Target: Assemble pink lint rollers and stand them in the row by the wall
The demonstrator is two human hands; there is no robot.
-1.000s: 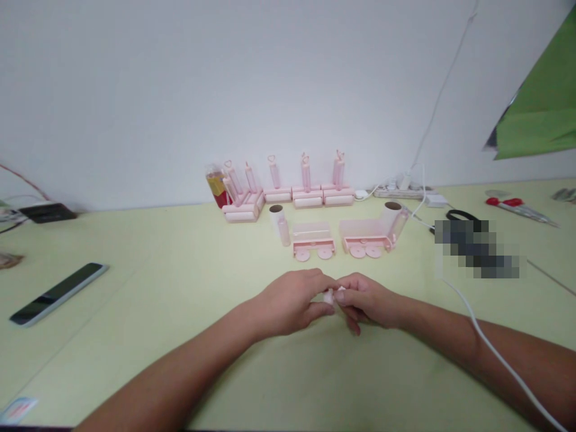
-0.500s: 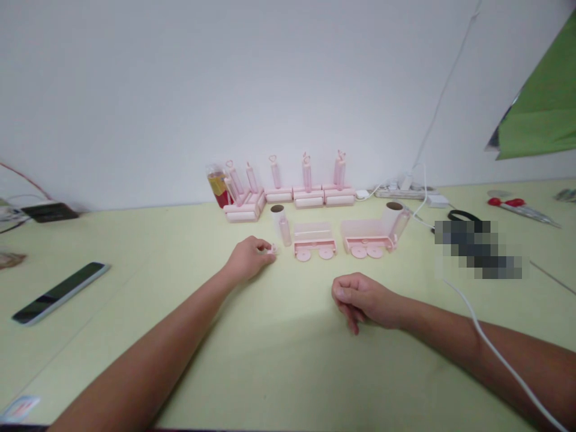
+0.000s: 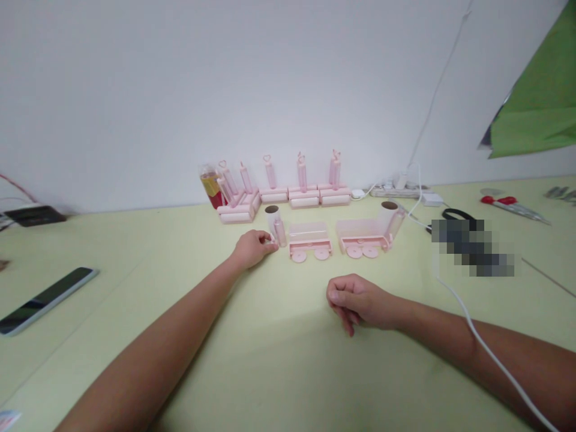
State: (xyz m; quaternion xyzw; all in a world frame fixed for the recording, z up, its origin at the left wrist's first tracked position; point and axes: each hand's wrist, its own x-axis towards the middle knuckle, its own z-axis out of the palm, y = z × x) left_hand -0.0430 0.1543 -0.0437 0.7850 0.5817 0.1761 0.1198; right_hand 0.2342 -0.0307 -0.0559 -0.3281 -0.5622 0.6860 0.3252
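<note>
Separating left hand [image 3: 252,248], right hand [image 3: 355,300]: tabletop [image 3: 290,288]

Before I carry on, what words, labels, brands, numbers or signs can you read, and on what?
No text can be read.
Card, lower-left edge: coloured marks, blurred and cut off.
Yellow-and-red packet, far side: any print is too small.
Dark-screened device, left: no lettering visible.

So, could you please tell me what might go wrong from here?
The left hand is close beside the upright pink tube; a nudge might topple it, perhaps against the white roll behind it. The white cable passes in front of the right forearm in this view and could perhaps snag if that arm moves.
</note>
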